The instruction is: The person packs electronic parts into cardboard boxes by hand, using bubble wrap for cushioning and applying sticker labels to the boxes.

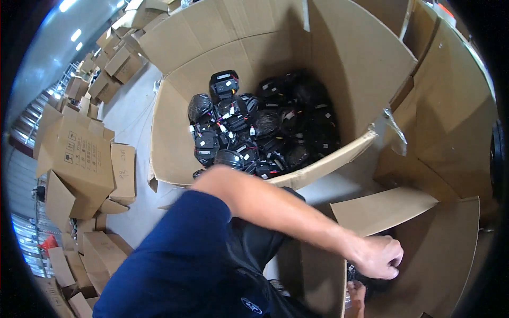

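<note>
My left arm reaches across to the right, and my left hand (377, 258) is inside the smaller open cardboard box (437, 249). Its fingers are curled closed; whatever they hold is hidden. Just below, at the box's near side wall, part of my right hand (356, 298) shows with its fingers bent against shiny clear plastic (348, 294). I cannot make out what is inside that plastic. Dark items (375, 284) lie under both hands, mostly in shadow. Ahead, a large cardboard bin (212, 37) holds a heap of black plastic units (238, 119) with coloured wires and white connectors, some in clear bags.
Tall cardboard walls (450, 100) stand at the right, beside the bin. A raised flap (384, 209) borders the smaller box. To the left, printed cartons (79, 153) and several opened boxes (103, 254) crowd the grey floor (130, 103). More cartons (124, 63) are piled farther back.
</note>
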A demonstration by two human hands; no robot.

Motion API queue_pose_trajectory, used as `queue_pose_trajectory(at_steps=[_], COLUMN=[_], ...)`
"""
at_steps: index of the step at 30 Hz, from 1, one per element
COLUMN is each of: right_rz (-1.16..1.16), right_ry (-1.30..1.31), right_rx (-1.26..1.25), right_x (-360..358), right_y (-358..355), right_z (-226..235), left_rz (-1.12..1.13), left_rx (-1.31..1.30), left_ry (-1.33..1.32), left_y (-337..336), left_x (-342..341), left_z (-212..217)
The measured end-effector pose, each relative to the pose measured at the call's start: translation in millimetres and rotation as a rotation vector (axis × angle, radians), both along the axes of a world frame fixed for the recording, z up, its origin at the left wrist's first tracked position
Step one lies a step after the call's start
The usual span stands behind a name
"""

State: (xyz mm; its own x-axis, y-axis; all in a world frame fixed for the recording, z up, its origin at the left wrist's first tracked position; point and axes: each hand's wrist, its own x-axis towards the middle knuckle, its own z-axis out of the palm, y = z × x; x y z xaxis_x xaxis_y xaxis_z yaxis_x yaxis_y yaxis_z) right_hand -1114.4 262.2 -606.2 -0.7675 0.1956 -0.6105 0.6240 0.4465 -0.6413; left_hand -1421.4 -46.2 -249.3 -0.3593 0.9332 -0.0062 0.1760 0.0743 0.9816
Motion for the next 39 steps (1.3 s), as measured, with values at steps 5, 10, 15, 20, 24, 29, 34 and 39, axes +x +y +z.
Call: queue_pose_trajectory(at_steps=[5,10,15,20,24,29,34,39], right_rz=[-0.38,-0.292,-0.027,-0.163,-0.603,-0.477,-0.446,0.051], right_ry=[0.097,-0.132,0.011,-0.035,-0.119,-0.062,0.275,0.78], right_rx=[0.158,0.286,0.52,0.447,0.216,0.152,0.283,0.205], right_x=[53,71,136,56,52,53,-67,-171], right_y=[24,-28,-43,-66,-95,-80,-137,-175], right_z=[100,167,184,199,225,202,320,342], left_rz=[0.27,0.565,0.672,0.623,0.408,0.84,0.981,0.464], left_rx=[-0.066,-1.365,-1.69,-1.792,-1.37,-0.929,-0.153,0.051], left_ry=[0.404,0.963,1.113,0.924,1.062,0.499,0.029,-0.26], left_y=[-194,-479,-482,-557,-708,-733,-428,-162], left_x=[-141,-252,-241,-249,-330,-417,-242,-113], left_z=[24,-108,-196,-200,-251,-127,40,78])
